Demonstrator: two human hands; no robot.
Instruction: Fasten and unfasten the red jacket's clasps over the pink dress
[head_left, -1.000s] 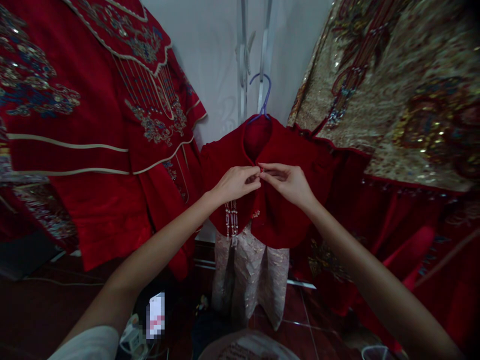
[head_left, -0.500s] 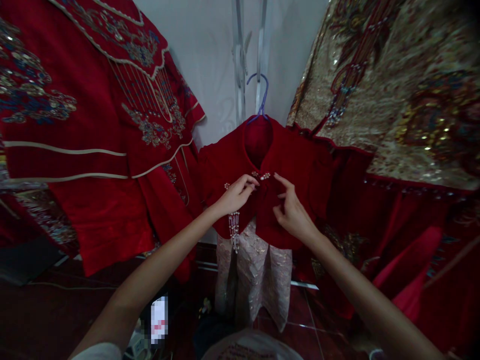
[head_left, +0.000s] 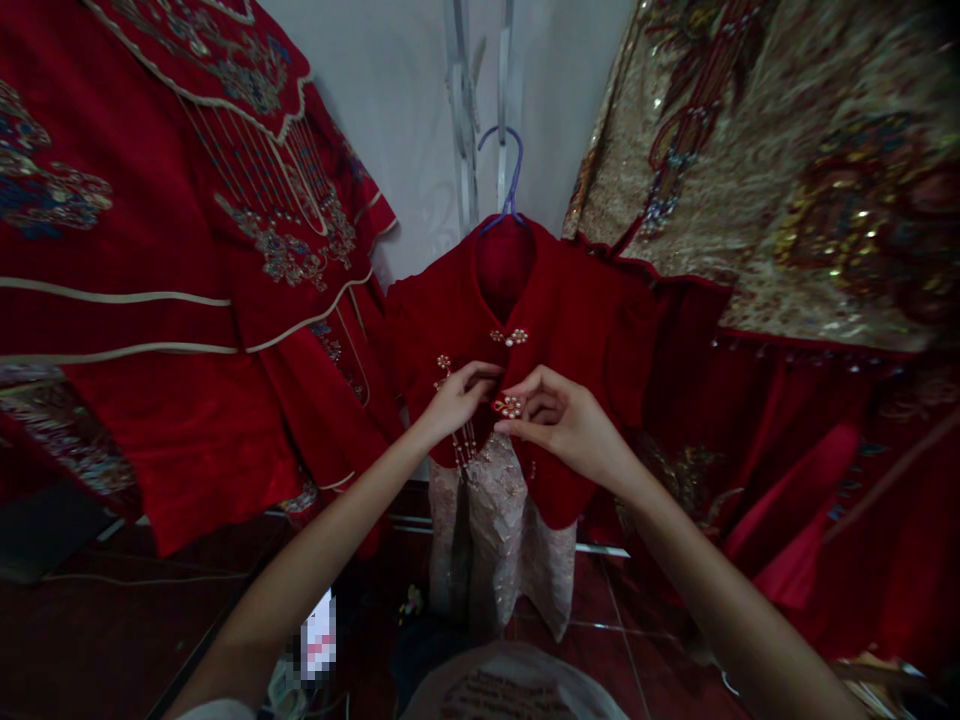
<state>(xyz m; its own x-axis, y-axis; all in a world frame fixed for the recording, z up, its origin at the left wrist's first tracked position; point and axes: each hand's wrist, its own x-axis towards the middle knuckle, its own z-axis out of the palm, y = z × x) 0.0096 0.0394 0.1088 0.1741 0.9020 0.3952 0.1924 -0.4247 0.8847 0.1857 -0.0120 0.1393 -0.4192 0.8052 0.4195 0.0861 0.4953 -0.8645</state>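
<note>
A small red velvet jacket (head_left: 570, 310) hangs on a purple hanger (head_left: 504, 170) straight ahead, over a pale embroidered skirt (head_left: 495, 530). Its top pearl clasp (head_left: 510, 337) at the collar is closed. My left hand (head_left: 454, 400) pinches the jacket's left front edge just below that clasp. My right hand (head_left: 559, 420) pinches the right front edge, with a second pearl clasp (head_left: 510, 406) at its fingertips. A beaded tassel (head_left: 466, 445) dangles beneath my left hand.
A large red embroidered robe (head_left: 172, 300) hangs at the left and a gold embroidered garment (head_left: 780, 170) at the right. A metal rack pole (head_left: 459, 120) stands against the white wall. Dark red floor tiles (head_left: 112, 630) lie below, with small items near my feet.
Both hands dropped from the collar clasp, which now sits closed, to the second clasp lower on the jacket front. The view shifted slightly.
</note>
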